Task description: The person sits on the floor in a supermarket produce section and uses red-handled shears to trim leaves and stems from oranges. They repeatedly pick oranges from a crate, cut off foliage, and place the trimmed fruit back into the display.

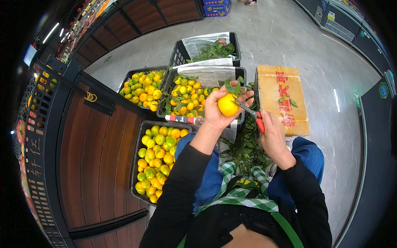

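A yellow-orange mandarin (228, 105) rests in my left hand (214, 114), held between thumb and fingers, with green leaves (234, 87) rising from its top. My right hand (274, 136) grips the red handles of small pruning snips (257, 116). Their grey blades lie at the top of the fruit, by the leaves; whether they are closed on the stem I cannot tell. Just beyond and below the hands stands a black crate (243, 74) of leafy mandarins, lined with newspaper. Cut leaves (248, 148) are heaped on the floor between my knees.
Mandarins fill one black crate (139, 127) beside my left leg and another (124, 81) farther left. Behind, a newspaper-lined crate (238, 49) holds leaves. A taped cardboard box (279, 96) stands to the right. A wood-panelled display stand (96, 161) flanks the left side; dark cabinets (372, 136) line the right.
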Demonstrator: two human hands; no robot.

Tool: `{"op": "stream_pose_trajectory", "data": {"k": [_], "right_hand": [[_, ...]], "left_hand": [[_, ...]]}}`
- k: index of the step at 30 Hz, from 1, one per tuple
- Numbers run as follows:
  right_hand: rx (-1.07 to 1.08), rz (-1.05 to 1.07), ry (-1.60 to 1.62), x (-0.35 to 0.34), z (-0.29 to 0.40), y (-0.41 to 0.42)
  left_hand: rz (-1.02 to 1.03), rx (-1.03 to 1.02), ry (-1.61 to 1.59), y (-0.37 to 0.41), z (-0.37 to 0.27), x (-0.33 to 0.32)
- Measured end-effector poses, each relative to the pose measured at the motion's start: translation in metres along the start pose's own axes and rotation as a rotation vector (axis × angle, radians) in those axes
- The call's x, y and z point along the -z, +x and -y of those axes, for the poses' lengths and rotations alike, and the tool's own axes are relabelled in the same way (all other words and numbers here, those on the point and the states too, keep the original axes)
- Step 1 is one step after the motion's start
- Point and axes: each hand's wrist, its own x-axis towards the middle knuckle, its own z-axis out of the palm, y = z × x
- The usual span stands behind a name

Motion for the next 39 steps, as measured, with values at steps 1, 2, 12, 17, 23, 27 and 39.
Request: {"op": "stream_pose_trajectory", "data": {"k": [1,2,12,17,23,27,39], "right_hand": [[-0.019,0.021,-0.033,0.003,0.001,0.000],[-0.029,0.051,-0.085,0.006,0.003,0.000],[0.009,0.029,-0.034,-0.006,0.001,-0.010],[0.012,0.054,-0.040,-0.005,0.004,-0.013],[-0.027,0.096,-0.043,-0.003,0.001,-0.019],[-0.009,0.067,-0.026,-0.005,-0.001,-0.021],[-0.373,0.116,0.632,-0.028,-0.017,-0.025]], "left_hand": [[-0.005,0.005,0.000,0.000,0.000,0.000],[0.006,0.012,0.000,0.000,0.000,0.001],[-0.003,-0.002,0.076,0.003,0.002,0.006],[0.018,0.011,0.089,-0.001,-0.002,0.008],[0.000,0.032,0.061,0.000,0.002,0.009],[0.025,0.052,0.059,0.000,0.004,0.007],[-0.200,0.154,0.396,0.014,0.016,0.040]]}}
